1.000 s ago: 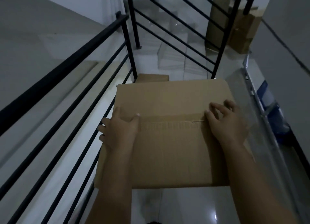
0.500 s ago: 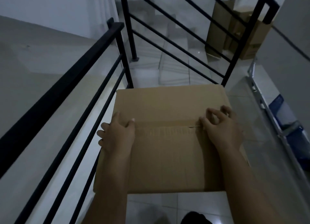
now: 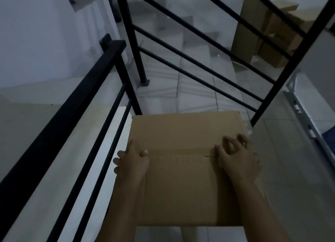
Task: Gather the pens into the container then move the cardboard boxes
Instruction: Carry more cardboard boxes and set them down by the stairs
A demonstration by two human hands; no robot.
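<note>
Both hands — left hand [image 3: 130, 162], right hand [image 3: 239, 160] — fingers curled, gripping the cardboard box [image 3: 183, 171] by its sides.

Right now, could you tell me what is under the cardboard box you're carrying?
Below the cardboard box, held by the left hand and right hand, only white tiled floor shows at its near edge. The box hides whatever lies directly beneath.
</note>
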